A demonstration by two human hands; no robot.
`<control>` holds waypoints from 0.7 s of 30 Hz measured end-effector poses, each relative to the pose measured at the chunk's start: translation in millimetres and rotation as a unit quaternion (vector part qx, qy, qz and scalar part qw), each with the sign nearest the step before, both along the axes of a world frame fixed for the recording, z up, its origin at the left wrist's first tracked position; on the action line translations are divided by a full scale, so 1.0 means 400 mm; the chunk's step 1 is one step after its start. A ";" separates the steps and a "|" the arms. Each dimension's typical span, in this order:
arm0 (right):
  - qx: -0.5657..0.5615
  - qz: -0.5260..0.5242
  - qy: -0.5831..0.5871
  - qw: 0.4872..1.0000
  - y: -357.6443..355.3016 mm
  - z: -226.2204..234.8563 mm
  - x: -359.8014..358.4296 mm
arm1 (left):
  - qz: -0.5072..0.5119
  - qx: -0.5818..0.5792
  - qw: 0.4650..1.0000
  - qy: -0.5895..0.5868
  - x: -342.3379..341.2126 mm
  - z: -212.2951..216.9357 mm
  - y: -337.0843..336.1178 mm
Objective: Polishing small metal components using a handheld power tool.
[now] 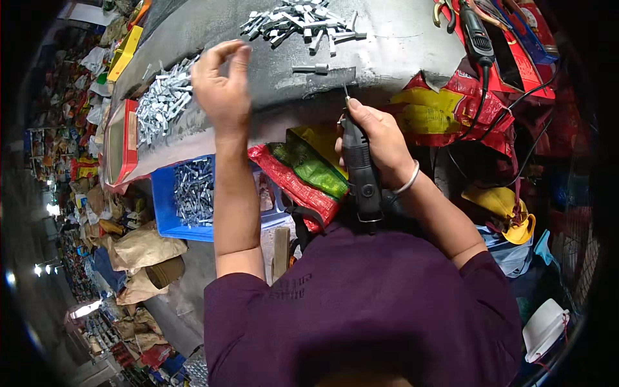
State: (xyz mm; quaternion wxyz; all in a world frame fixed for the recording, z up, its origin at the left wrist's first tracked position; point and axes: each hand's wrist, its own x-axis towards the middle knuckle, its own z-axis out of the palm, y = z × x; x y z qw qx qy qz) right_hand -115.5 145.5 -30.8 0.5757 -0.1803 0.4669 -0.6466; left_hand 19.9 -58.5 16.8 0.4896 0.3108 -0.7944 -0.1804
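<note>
Maybe so its thin tip point(346, 92) points away, the right hand point(384, 138) wraps around the black tool point(358, 164) near the table's point(406, 51) edge. The left hand point(222, 93) curls beside small gray pieces point(161, 106); I cannot tell if it pinches one.

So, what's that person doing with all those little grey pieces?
The right hand holds a black power tool, its thin bit pointing toward the table. One little piece lies near the bit, not touching it. The left hand is up beside a pile of pieces; I can't tell if it holds one. Another pile lies farther back, and a blue bin holds more.
</note>
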 end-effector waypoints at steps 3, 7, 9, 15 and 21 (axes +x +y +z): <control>0.016 -0.004 -0.029 0.999 0.004 0.005 0.010 | -0.101 -0.205 0.950 -0.214 -0.105 -0.040 0.061; 0.021 0.001 -0.034 0.999 0.016 0.009 0.009 | -0.040 -0.110 0.963 -0.242 -0.145 -0.054 0.059; 0.018 -0.010 -0.033 0.999 0.019 0.004 -0.001 | -0.083 -0.067 0.991 -0.084 -0.141 -0.031 0.065; 0.010 -0.007 -0.018 1.000 -0.002 -0.009 -0.007 | -0.129 0.162 0.976 0.070 -0.065 -0.107 0.130; 0.014 0.018 -0.038 0.999 -0.050 0.002 0.019 | -0.077 0.096 0.992 0.037 -0.047 -0.138 0.135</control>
